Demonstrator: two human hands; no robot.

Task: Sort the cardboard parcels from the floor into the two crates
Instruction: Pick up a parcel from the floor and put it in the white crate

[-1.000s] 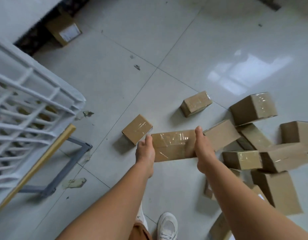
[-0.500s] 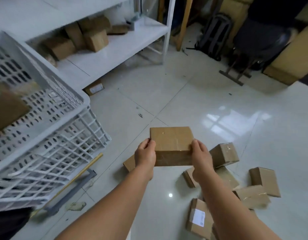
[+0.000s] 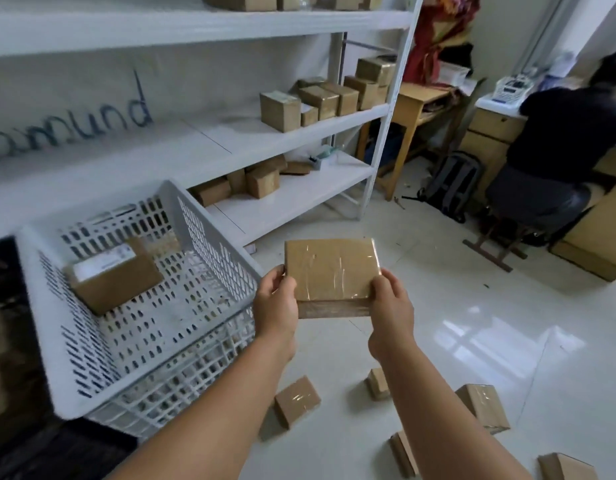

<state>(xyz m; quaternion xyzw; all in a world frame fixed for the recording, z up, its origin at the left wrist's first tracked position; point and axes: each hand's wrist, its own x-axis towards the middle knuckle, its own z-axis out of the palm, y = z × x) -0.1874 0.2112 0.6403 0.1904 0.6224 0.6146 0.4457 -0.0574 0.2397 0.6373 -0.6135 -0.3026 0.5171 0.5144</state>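
A flat, taped cardboard parcel (image 3: 332,271) is held up in front of me, above the floor. My left hand (image 3: 276,306) grips its lower left corner and my right hand (image 3: 389,308) grips its lower right corner. To the left stands a white perforated crate (image 3: 209,233), stacked on a second white crate (image 3: 182,379). One labelled parcel (image 3: 114,275) lies inside the top crate. Several more parcels lie on the floor below my arms, among them one parcel (image 3: 297,400) between my forearms and another parcel (image 3: 483,407) at the right.
White shelving (image 3: 289,199) with several parcels runs along the back wall behind the crates. A person in dark clothes (image 3: 569,133) sits at a desk at the far right, with a backpack (image 3: 451,183) on the floor beside a wooden table (image 3: 415,98).
I have lifted the parcel from the floor pile up to chest height with both hands, and my view has swung up and left toward the crates and shelving.
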